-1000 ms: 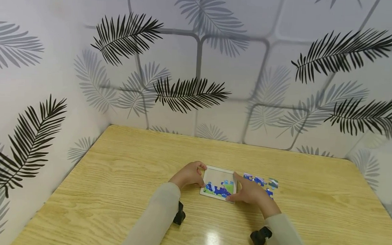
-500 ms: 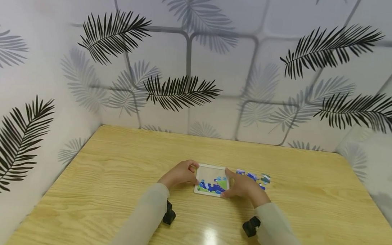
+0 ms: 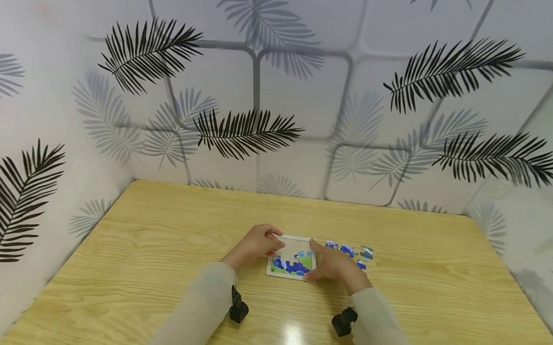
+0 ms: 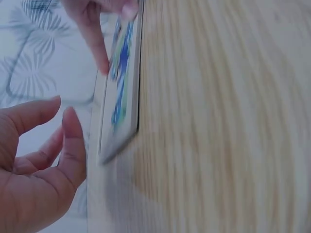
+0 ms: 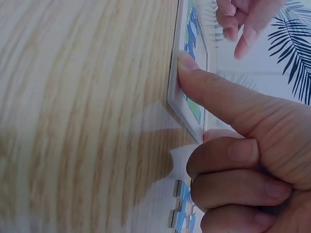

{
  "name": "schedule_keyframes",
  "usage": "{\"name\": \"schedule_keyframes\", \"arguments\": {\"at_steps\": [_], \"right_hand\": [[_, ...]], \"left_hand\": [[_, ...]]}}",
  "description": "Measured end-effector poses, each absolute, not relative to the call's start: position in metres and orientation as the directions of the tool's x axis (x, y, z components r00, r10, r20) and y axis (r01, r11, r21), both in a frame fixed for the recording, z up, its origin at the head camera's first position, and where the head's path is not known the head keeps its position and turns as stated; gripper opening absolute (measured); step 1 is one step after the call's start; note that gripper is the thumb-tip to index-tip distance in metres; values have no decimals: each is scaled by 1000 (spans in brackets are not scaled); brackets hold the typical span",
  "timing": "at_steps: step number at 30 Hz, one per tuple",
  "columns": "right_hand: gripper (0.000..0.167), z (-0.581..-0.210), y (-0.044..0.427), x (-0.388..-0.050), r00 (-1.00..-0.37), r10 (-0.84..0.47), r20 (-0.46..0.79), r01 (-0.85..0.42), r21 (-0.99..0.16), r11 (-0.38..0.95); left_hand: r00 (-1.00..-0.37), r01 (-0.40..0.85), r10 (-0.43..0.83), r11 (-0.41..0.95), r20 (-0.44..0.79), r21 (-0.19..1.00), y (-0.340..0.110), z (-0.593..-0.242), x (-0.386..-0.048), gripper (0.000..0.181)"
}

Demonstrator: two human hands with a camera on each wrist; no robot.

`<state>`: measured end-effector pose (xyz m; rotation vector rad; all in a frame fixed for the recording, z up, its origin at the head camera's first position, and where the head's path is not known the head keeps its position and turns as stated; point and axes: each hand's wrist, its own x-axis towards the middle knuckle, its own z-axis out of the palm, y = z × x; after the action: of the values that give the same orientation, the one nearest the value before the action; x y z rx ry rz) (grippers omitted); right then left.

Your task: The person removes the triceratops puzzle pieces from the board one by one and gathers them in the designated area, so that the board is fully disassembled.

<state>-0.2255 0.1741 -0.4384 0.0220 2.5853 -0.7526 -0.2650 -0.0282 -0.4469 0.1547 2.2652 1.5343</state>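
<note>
Left hand (image 3: 258,241) is now off the puzzle frame (image 3: 297,245), whose left edge it touched half a second ago; thumb and fingers parted, nothing between them. Right hand (image 3: 335,264) grips the frame's right side, thumb (image 5: 209,90) on the near border, so it alone seems to steady things, leaving the left free. Frame lies on the table (image 3: 188,215). Fitted pieces (image 3: 289,267) fill its near part; loose pieces (image 3: 347,250) lie just beside the right hand.

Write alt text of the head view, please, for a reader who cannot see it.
The right hand grips the right side of a partly filled puzzle tray on a wooden table; the left hand hovers by its left edge. Loose pieces lie to the tray's right; a leaf-patterned wall stands behind.
</note>
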Motion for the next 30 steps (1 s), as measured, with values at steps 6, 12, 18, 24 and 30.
{"name": "schedule_keyframes", "arguments": {"at_steps": [6,12,18,24,30], "right_hand": [[97,-441,174,-224,-897,-158,-413,94,-528,844],[98,-442,173,-224,-897,-166,-410,86,-529,844],[98,-441,174,-224,-896,-171,-411,70,-510,857],[96,-437,176,-224,-898,-177,-403,61,-513,856],[95,-440,177,-226,-893,-185,-411,53,-503,862]], "left_hand": [[-874,-114,390,415,-290,903,-7,-447,-255,30],[-878,-74,393,452,-273,889,-1,-453,-253,30],[-905,-48,339,520,-258,853,2,-459,-249,30],[-943,-4,278,539,-182,842,11,-462,-246,20],[-959,29,249,565,-137,825,16,-462,-243,16]]}}
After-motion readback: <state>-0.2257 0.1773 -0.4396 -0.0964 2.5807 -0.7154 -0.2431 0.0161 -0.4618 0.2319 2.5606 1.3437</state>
